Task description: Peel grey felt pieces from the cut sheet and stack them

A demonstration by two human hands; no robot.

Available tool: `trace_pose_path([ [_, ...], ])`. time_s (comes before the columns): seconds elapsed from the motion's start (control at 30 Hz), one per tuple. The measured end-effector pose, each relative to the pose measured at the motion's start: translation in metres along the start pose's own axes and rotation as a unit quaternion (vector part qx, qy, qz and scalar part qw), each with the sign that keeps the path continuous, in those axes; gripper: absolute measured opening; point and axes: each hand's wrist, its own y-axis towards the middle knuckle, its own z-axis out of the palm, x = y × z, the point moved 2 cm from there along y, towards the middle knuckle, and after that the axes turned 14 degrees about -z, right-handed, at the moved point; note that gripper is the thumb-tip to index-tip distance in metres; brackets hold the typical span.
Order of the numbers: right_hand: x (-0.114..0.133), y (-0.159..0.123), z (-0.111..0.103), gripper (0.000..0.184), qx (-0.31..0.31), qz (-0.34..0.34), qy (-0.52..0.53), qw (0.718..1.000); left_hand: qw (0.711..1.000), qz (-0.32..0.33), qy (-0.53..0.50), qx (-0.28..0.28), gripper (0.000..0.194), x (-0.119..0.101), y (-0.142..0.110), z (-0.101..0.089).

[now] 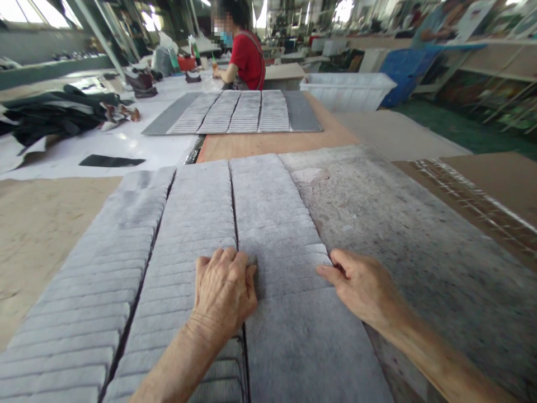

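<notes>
Head: white bin [342, 99] beyond grey strips [272, 207]

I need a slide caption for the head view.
Left hand rests on overlapping grey fabric strips; right hand pinches their edge.

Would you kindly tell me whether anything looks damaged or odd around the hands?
Yes: the grey board beside the right hand looks worn, blotched with dark specks and showing a pale, scuffed-looking patch near its far edge. Otherwise, the overlapping pale strips lie in fairly neat columns.
</notes>
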Motion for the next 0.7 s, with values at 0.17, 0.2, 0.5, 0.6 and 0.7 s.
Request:
trace_pose_path([
  [0.17, 0.002, -0.003, 0.000, 0.032, -0.007, -0.011, -0.013, 1.000, 1.000, -0.021, -0.014, -0.006, 0.022, 0.004, -0.004, -0.001],
  [0.2, 0.002, -0.003, 0.000, 0.032, -0.008, -0.013, -0.014, 1.000, 0.999, -0.028, -0.022, 0.000, 0.024, 0.005, -0.004, -0.002],
  [0.5, -0.001, -0.006, 0.000, 0.034, -0.021, 0.006, -0.029, 0.999, 0.987, -0.075, -0.136, 0.031, 0.016, 0.008, -0.018, -0.013],
  [0.6, -0.002, -0.014, -0.004, 0.041, -0.017, 0.028, -0.025, 0.999, 0.985, -0.087, -0.148, 0.020, 0.017, 0.007, -0.020, -0.012],
  [0.7, -0.004, -0.020, -0.007, 0.043, -0.011, 0.030, 0.004, 0.999, 0.983, -0.095, -0.157, 0.022, 0.018, 0.007, -0.019, -0.009],
])
